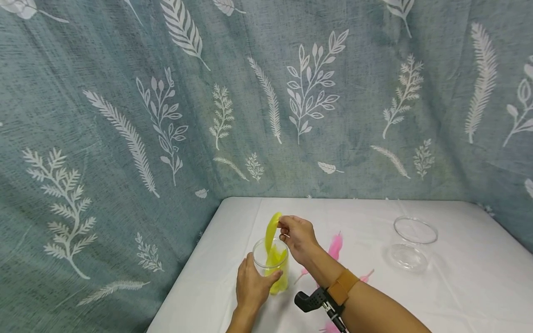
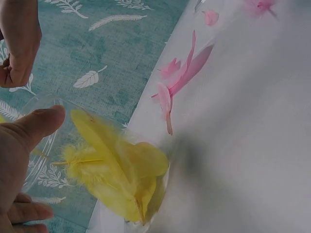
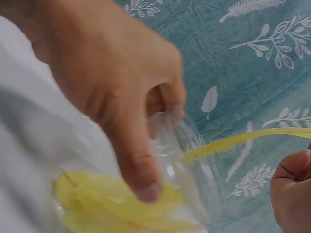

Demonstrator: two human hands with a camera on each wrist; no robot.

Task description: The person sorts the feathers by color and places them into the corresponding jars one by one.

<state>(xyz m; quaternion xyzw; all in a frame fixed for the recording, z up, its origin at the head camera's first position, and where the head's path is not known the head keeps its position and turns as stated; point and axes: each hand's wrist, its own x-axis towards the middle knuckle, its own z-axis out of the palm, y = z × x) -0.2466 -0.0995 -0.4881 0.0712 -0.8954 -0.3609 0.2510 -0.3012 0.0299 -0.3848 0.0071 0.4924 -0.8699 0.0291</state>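
Note:
A clear jar (image 1: 257,264) with several yellow feathers (image 2: 116,170) inside stands at the table's left side. My left hand (image 1: 253,283) grips it around the upper part, thumb at the near side. Above the rim, my right hand (image 1: 299,236) pinches one yellow feather (image 1: 271,230) near its upper end. That feather hangs down into the jar's mouth, its lower end just inside the rim in the right wrist view. The right fingertips are partly out of frame in both wrist views.
Several pink feathers (image 1: 335,246) lie on the white table (image 1: 208,282), some partly hidden by the right forearm. A second clear round container (image 1: 416,243) stands at the right. The right wrist carries a strap (image 1: 343,286) with a black camera mount. A leaf-patterned cloth (image 1: 266,162) hangs behind.

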